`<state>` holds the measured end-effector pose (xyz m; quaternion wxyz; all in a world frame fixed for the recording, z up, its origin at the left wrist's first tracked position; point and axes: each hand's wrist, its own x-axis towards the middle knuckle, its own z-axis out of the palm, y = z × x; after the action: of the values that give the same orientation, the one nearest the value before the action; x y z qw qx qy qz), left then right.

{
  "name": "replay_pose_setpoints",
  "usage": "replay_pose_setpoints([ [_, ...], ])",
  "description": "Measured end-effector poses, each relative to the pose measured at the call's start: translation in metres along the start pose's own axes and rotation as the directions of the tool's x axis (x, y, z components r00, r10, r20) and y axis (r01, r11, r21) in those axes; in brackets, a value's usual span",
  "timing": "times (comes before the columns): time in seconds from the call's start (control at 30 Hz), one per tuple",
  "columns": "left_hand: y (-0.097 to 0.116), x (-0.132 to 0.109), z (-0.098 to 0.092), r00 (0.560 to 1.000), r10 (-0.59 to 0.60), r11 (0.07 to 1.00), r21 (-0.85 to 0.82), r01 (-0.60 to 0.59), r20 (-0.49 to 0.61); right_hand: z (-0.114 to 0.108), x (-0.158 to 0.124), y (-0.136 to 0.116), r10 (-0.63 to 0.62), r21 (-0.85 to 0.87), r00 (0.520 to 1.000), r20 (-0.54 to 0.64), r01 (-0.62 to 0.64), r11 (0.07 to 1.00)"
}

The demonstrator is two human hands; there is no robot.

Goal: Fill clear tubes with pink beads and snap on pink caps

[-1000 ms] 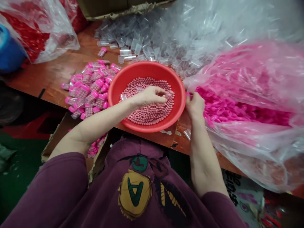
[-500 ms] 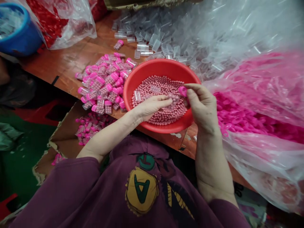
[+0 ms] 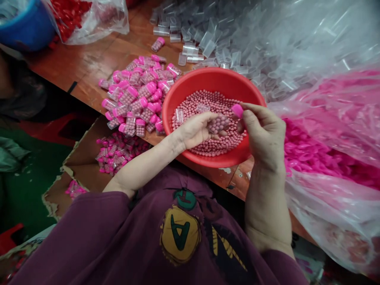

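Note:
Over the red basin (image 3: 213, 75) my left hand (image 3: 197, 128) is closed around a small clear container (image 3: 218, 124) full of pink beads. My right hand (image 3: 261, 126) pinches a bright pink cap (image 3: 236, 111) between thumb and finger, a short way to the right of the container and apart from it. Pink beads (image 3: 208, 148) cover the bottom of the basin, and a clear container (image 3: 179, 115) lies on them at the left. To the left of the basin is a heap of filled containers with pink caps (image 3: 138, 93).
Clear empty containers (image 3: 208, 35) are piled across the back of the table. Pink caps (image 3: 320, 154) spill from a plastic bag (image 3: 332, 206) on the right. A cardboard box (image 3: 86, 150) below the table edge holds more capped containers. A blue tub (image 3: 32, 27) stands far left.
The cap in my right hand has turned so that its side shows. My left hand has rolled, and the bead-filled container shows more clearly. The whole view has shifted slightly.

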<state>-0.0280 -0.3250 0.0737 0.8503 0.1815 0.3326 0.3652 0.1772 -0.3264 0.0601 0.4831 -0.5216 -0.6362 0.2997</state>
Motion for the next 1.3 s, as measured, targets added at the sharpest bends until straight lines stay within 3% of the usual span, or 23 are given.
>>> replay_pose_setpoints([
  [0.17,-0.002,0.0,0.001,0.998,0.043,0.999,-0.02,-0.044,-0.046,0.008,-0.002,-0.006,-0.124,-0.119,0.987,0.104,0.136,0.984],
  [0.33,0.0,0.002,0.001,0.997,0.023,1.0,-0.016,-0.024,-0.076,0.005,0.0,-0.004,-0.205,-0.264,0.979,0.003,0.198,0.944],
  [0.43,0.0,0.002,0.002,0.994,0.007,1.0,0.0,-0.008,-0.108,0.004,-0.002,-0.008,-0.17,-0.234,0.985,-0.004,0.164,0.958],
  [0.6,0.0,-0.002,0.004,0.99,-0.005,1.0,0.027,0.009,-0.142,0.006,-0.006,-0.013,-0.169,-0.147,0.978,0.121,0.186,0.971],
  [0.87,0.002,-0.005,0.006,0.984,-0.051,0.984,0.162,0.08,-0.173,-0.01,-0.005,-0.004,-0.097,-0.116,0.958,0.27,0.133,0.984],
  [1.13,0.001,-0.006,0.004,0.982,-0.051,0.966,0.241,0.095,-0.182,-0.012,-0.014,0.001,-0.049,-0.21,0.979,0.198,0.091,0.973],
  [1.3,-0.002,-0.005,0.002,0.983,-0.034,0.96,0.269,0.082,-0.18,-0.006,-0.017,0.004,-0.067,-0.156,0.985,0.158,0.092,0.984],
])
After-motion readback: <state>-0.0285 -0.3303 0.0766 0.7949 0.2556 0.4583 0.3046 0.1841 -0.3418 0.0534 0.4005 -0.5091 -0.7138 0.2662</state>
